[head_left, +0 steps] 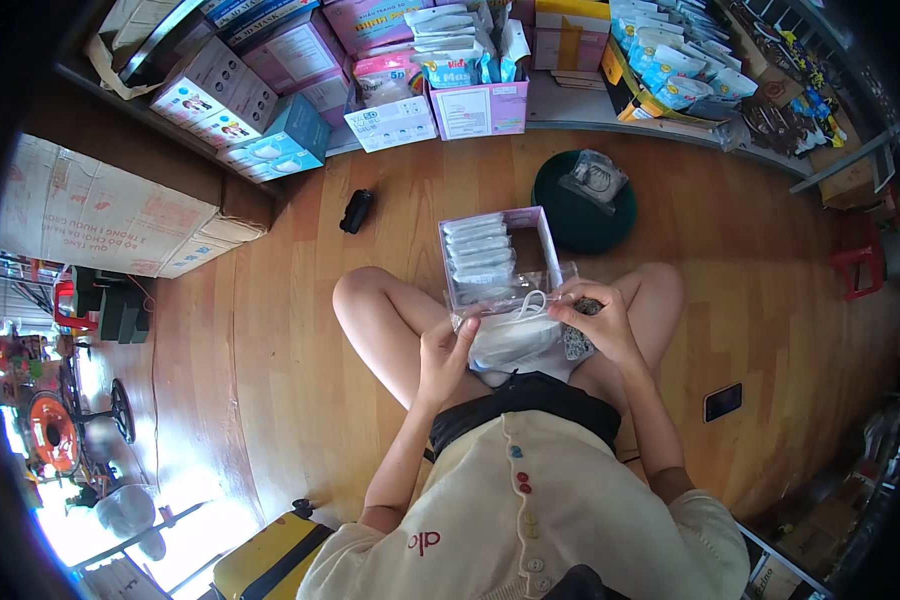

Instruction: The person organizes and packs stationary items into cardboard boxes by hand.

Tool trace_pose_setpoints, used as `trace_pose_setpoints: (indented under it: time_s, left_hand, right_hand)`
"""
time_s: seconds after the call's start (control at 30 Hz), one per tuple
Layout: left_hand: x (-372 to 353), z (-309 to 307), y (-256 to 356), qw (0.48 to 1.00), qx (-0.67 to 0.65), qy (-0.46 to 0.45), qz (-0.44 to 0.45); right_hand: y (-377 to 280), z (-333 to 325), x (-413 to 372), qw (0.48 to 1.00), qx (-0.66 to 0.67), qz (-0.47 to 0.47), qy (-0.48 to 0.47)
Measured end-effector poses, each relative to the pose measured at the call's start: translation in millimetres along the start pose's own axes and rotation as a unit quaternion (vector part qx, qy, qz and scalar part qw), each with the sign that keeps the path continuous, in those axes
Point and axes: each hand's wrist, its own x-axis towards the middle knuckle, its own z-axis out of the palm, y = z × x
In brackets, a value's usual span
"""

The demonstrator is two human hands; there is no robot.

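Note:
Between my two hands a clear plastic bag (510,305) is stretched, with white mask loops and a white mask stack (515,338) just below it. My left hand (448,352) pinches the bag's left end between thumb and fingers. At the right end my right hand (592,318) grips the bag, and a grey patterned item (577,342) lies under that hand. Just beyond the hands, an open pink-edged box (548,240) holds a row of white wrapped packs (479,250) on its left side.
A dark green round stool (585,232) carrying a clear packet stands beyond the box. A black object (356,211) lies on the wooden floor at left, a phone (723,402) at right. Shelves of boxes and mask packs (670,70) line the far side.

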Motion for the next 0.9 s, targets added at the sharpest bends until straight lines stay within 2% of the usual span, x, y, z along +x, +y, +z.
trace_pose_setpoints:
  time_s: [0.03, 0.07, 0.13, 0.17, 0.2, 0.23, 0.27, 0.33, 0.37, 0.4, 0.47, 0.6, 0.7, 0.73, 0.77, 0.8, 0.83, 0.87, 0.9]
  left_hand:
    - [-0.6, -2.8, -3.7, 0.998, 0.049, -0.020, -0.045]
    - [-1.8, -2.0, -7.9, 0.997, 0.048, -0.021, -0.047]
    - [-2.2, 3.2, -9.0, 0.993, -0.102, -0.035, -0.038]
    - [-1.9, 5.9, -10.4, 0.993, -0.103, -0.036, -0.041]
    - [-1.0, 8.9, -12.0, 0.982, -0.176, -0.022, -0.071]
    - [-1.3, 11.2, -13.8, 0.964, -0.248, -0.007, -0.101]
    - [-2.1, 7.2, -20.7, 0.963, -0.249, -0.007, -0.104]
    - [-2.1, -3.6, -25.1, 0.934, -0.315, 0.036, -0.167]
    - [-3.3, -2.5, -27.8, 0.966, -0.229, 0.049, -0.112]
    - [-5.4, -2.7, -25.2, 0.965, -0.229, 0.050, -0.114]
    - [-11.6, -4.9, -24.2, 0.995, -0.035, 0.077, -0.044]
    - [-29.0, -16.3, -40.0, 0.994, -0.032, 0.064, -0.085]
    - [-34.1, -2.5, -40.3, 0.991, 0.037, 0.106, -0.071]
    - [-28.6, 7.7, -27.7, 0.974, 0.129, 0.180, 0.046]
    - [-23.6, 13.6, -15.6, 0.930, 0.219, 0.247, 0.161]
    - [-21.4, 10.1, -6.6, 0.930, 0.219, 0.248, 0.160]
    - [-19.3, 2.8, 2.1, 0.916, 0.305, 0.113, 0.234]
    - [-17.6, -0.7, 9.9, 0.874, 0.381, -0.025, 0.300]
    - [-15.3, 5.0, 18.0, 0.875, 0.381, -0.024, 0.298]
  right_hand:
    - [3.0, -0.6, -2.8, 1.000, 0.025, -0.004, 0.012]
    - [5.9, -1.0, -5.7, 0.998, 0.049, -0.008, 0.024]
    - [11.7, -1.3, -12.1, 0.995, 0.091, 0.010, 0.028]
    - [14.5, -1.3, -15.5, 0.990, 0.133, 0.027, 0.032]
    - [17.7, -1.5, -18.4, 0.990, 0.132, 0.030, 0.033]
    - [20.5, -1.6, -21.6, 0.980, 0.184, 0.073, 0.031]
    - [22.2, -1.8, -24.7, 0.965, 0.235, 0.116, 0.027]
    - [23.2, -0.3, -31.0, 0.969, 0.220, 0.109, 0.013]
    - [23.5, 1.1, -32.8, 0.974, 0.205, 0.098, -0.003]
    - [24.4, 2.3, -34.9, 0.973, 0.206, 0.100, -0.003]
    - [26.5, 4.4, -39.3, 0.981, 0.170, 0.088, -0.026]
    - [34.1, 15.4, -51.8, 0.983, 0.139, 0.121, -0.018]
    - [39.9, 17.5, -54.6, 0.978, 0.150, 0.144, -0.033]
    - [41.0, 18.4, -52.1, 0.970, 0.178, 0.165, -0.010]
    - [41.8, 19.5, -49.5, 0.961, 0.205, 0.184, 0.013]
    - [42.8, 21.5, -47.8, 0.961, 0.205, 0.185, 0.013]
    - [44.1, 24.0, -46.2, 0.957, 0.210, 0.196, 0.029]
    - [44.7, 26.2, -45.1, 0.953, 0.215, 0.207, 0.044]
    - [43.2, 27.5, -43.9, 0.953, 0.215, 0.208, 0.043]
